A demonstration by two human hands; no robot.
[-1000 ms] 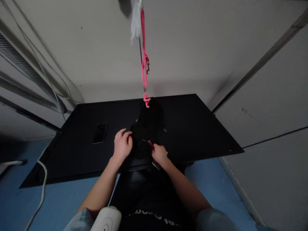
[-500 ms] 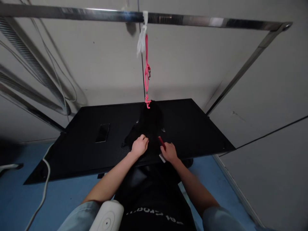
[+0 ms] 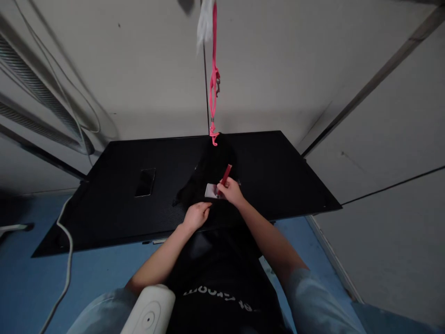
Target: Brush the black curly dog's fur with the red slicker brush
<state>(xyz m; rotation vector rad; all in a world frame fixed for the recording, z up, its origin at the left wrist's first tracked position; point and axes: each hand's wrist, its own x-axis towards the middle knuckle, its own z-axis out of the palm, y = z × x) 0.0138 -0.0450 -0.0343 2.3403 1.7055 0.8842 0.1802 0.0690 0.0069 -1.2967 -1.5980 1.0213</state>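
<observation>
A black-furred animal [image 3: 203, 174], which looks like a dog, is on the black table; dark fur against a dark surface hides most of its outline. My right hand [image 3: 230, 190] is closed round the red handle of a slicker brush [image 3: 211, 190], its pale pad lying at the fur and its handle pointing up and away. Nearer to me, my left hand [image 3: 197, 216] is closed at the animal's near side, with dark fur at its fingertips. A pink leash [image 3: 213, 93] hangs down to the animal's far end.
The black grooming table [image 3: 278, 185] stands against a pale wall. A phone [image 3: 145, 182] lies on its left part. Metal posts rise at both sides, with ribbed hoses [image 3: 41, 79] at the left. A pale cable [image 3: 69, 260] runs down past the table's left edge.
My right hand has moved left and forward, bringing the brush from beside the animal onto its fur. My left hand has shifted slightly left and nearer to me. The view has tilted down.
</observation>
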